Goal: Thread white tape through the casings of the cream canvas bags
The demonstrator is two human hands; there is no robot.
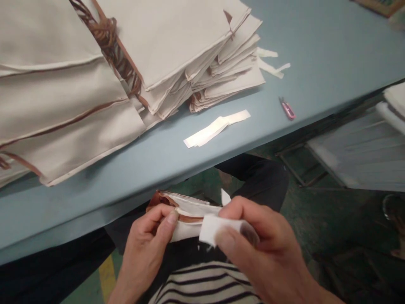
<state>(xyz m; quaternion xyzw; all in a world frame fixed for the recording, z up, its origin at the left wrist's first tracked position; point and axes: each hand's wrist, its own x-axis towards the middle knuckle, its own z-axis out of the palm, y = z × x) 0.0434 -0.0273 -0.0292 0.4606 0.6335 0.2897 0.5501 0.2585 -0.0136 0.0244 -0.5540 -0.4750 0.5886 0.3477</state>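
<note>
Low in the view, below the table edge, my left hand is closed on a folded cream fabric piece with brown trim. My right hand pinches a small white fabric strip against the right end of that piece. Both hands sit over my lap, above a striped shirt. The far end of the fabric piece is hidden behind my fingers.
On the blue-grey table lie stacks of cream fabric panels with brown cords, loose white strips near the front edge, more strips, and a small pink thread snipper. A white rack stands at right.
</note>
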